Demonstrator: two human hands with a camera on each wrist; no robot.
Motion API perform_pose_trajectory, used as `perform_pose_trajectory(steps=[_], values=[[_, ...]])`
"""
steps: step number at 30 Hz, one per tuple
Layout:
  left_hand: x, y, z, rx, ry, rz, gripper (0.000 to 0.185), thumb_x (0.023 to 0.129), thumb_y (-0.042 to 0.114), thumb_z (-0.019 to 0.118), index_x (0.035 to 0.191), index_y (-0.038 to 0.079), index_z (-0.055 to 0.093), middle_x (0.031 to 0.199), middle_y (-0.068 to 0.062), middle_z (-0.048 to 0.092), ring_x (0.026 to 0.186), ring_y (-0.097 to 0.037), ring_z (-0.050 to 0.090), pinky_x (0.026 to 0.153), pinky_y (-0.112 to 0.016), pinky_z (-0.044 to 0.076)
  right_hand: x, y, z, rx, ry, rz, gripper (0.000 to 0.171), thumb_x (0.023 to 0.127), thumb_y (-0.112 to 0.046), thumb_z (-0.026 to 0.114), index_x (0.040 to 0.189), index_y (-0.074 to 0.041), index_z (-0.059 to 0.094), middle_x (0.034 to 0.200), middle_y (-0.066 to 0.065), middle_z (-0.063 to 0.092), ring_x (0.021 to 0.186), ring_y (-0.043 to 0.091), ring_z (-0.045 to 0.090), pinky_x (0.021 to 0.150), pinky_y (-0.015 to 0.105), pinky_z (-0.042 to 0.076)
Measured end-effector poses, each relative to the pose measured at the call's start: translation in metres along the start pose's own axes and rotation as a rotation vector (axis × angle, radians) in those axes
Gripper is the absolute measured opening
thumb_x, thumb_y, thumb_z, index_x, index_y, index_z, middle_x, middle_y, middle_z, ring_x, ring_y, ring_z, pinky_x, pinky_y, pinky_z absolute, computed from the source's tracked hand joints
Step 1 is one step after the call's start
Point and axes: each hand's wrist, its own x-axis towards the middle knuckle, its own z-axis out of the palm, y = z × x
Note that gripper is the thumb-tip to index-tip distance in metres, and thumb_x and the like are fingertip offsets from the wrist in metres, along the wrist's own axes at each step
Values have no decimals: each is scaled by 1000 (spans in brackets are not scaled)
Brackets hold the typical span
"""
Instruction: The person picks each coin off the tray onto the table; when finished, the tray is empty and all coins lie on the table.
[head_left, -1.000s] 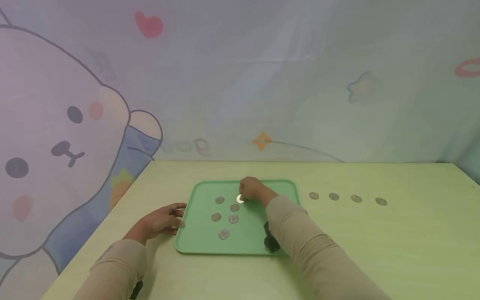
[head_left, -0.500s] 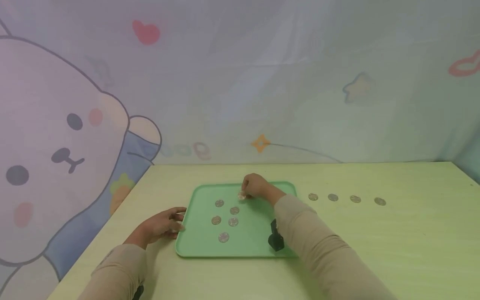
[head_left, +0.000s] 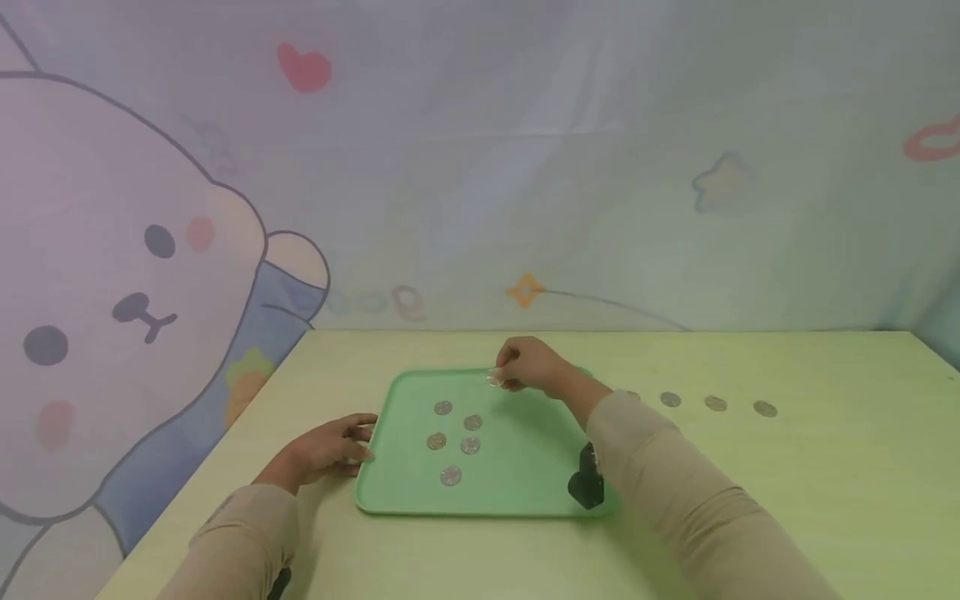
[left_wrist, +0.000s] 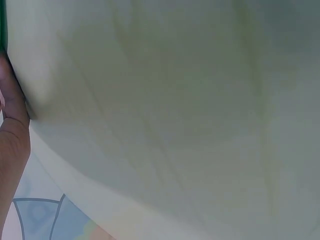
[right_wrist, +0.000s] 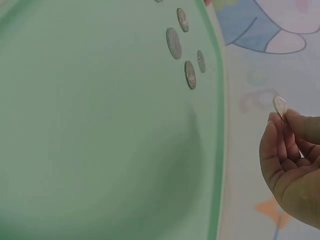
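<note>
My right hand (head_left: 531,365) pinches a shiny coin (right_wrist: 280,106) between thumb and fingertips, raised above the far side of a green tray (head_left: 525,487). In the right wrist view the coin stands on edge at the fingertips. Several coins lie flat on the tray's left half, among them a silver coin (head_left: 451,475) nearest the front. Beside the tray's left edge rests my left hand (head_left: 327,450), its fingers touching the rim and loosely bent. The left wrist view catches only part of that hand (left_wrist: 14,120) against the tabletop.
To the right of the tray, a row of coins lies on the pale yellow table (head_left: 787,492); one coin (head_left: 716,403) sits mid-row, and the leftmost is mostly hidden behind the right sleeve. A cartoon-printed cloth (head_left: 480,167) hangs behind the table's far edge.
My right hand has lifted the coin off the tray and moved it up and slightly right. The left hand stays at the tray's edge.
</note>
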Motion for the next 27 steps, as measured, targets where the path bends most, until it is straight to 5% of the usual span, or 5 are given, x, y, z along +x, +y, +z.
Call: perform_pose_trajectory(steps=[27], values=[[-4,1,-1,12,-36,8,65,78,-1,54,133,-3,20,118,-19,34,87,-18,47,71,-33,44,-76,26,-51,74,-7,37,17,83,-13,56,87,1,46,82,9,54,80,25,54,72,34,44]])
